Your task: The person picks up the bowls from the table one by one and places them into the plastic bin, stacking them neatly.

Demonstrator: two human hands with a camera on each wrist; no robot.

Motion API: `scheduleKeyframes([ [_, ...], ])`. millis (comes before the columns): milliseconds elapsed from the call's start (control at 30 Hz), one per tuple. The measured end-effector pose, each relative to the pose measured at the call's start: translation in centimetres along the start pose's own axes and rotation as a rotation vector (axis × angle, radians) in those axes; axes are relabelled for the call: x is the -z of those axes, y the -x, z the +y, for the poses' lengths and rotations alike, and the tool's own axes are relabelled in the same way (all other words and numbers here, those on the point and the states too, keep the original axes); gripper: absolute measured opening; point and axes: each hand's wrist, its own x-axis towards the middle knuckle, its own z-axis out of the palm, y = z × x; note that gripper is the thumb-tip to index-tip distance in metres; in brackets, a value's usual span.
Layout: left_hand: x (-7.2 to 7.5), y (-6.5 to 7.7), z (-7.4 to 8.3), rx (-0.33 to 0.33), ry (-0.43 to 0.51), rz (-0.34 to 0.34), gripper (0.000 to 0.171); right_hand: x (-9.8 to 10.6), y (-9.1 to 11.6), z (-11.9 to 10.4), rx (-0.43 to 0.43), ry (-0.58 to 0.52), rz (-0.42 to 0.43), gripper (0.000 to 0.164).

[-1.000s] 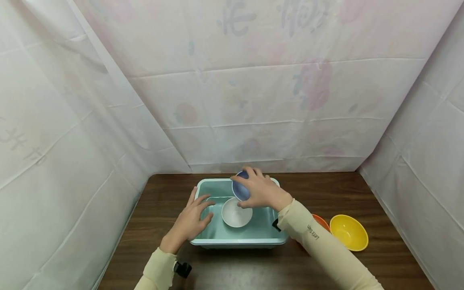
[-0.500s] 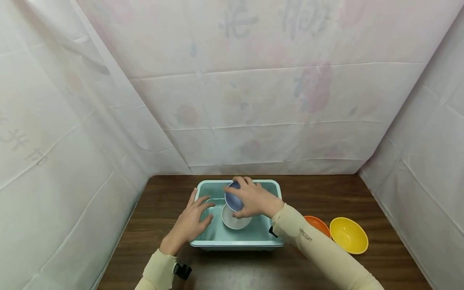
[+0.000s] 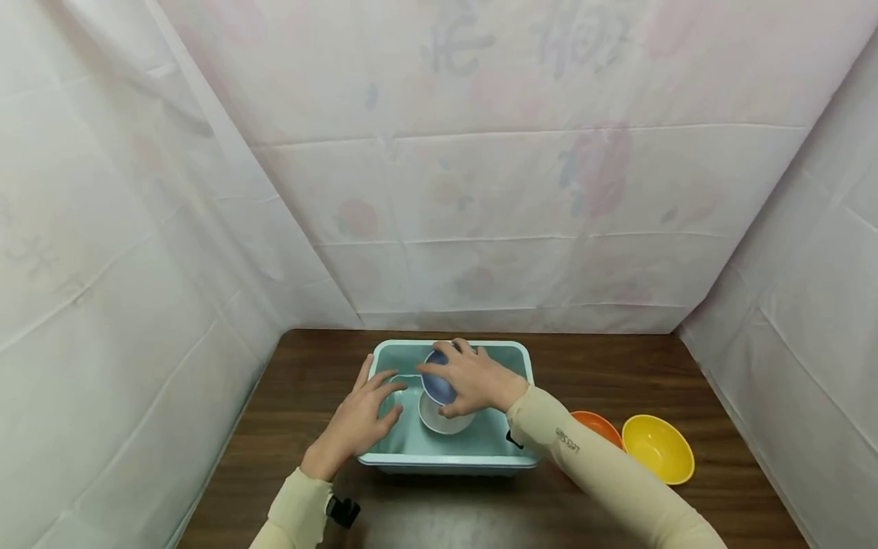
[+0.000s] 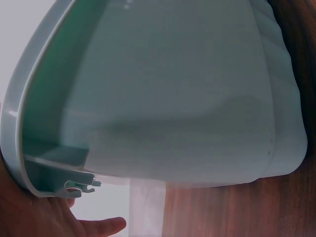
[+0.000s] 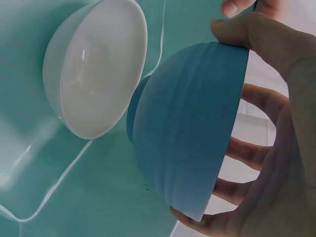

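My right hand (image 3: 476, 379) grips a blue bowl (image 5: 185, 116) by its rim, thumb on one side and fingers spread across the other. The blue bowl hangs just above a white bowl (image 5: 98, 74), its foot overlapping the white rim in the right wrist view. That white bowl sits inside a light teal basin (image 3: 449, 460). At the basin's left side, my left hand (image 3: 357, 419) rests with its fingers spread over the rim. The left wrist view shows the basin's outer wall (image 4: 177, 89) and part of the hand beneath the rim.
An orange bowl (image 3: 600, 425) and a yellow bowl (image 3: 658, 450) stand to the right of the basin, the orange one partly behind the right sleeve (image 3: 583, 454). The dark wooden table (image 3: 254, 427) ends at white cloth on the left, back and right.
My right hand has carried the blue bowl left and downward, from behind the white bowl to over it. More of the orange bowl shows now. The left hand has stayed in place.
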Motion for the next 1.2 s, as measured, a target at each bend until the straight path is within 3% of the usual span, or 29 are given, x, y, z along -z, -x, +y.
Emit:
scheduleKeyframes([
  [533,-0.1,0.1,-0.1,-0.006,0.010,0.007,0.034,-2.2,0.0,-0.9,0.052,0.044,-0.020,0.080],
  [1200,-0.3,0.1,-0.1,-0.005,0.010,0.018,0.036,-3.5,-0.7,-0.8,-0.006,0.034,-0.132,0.083],
])
